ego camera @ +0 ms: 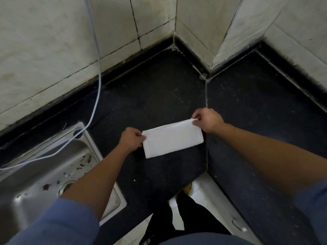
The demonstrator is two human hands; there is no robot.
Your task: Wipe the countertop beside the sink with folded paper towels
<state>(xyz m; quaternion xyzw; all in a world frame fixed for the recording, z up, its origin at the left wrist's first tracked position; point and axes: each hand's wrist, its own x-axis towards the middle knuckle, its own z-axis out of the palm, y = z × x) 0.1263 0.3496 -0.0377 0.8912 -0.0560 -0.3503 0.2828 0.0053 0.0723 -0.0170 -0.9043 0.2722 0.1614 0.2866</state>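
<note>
I'm standing in a tiled corner where pale wall tiles (53,50) meet a black stone table (150,89) that bends around to my right, with a pale seam (206,96) running across the stone. To my left a steel sink (35,174) is set into the table, its basin speckled with dark bits around the drain (66,185). A light blue hose (98,68) hangs down the wall, crosses the sink's rim and loops over the basin.

The folded paper towel (172,140), a white rectangle, is over the dark stone just right of the sink, stretched between my hands. My left hand (131,139) pinches its left short edge, thumb on top and fingers curled under. My right hand (208,122) pinches the upper right corner between thumb and fingertips. The towel sits slightly tilted, its right end farther from me. I cannot tell whether its lower edge touches the table or hangs just above it.

Blue sleeves (58,221) cover my upper arms and my forearms are bare. Below the table's edge I see my dark trousers (191,214) and the white floor (208,190).
</note>
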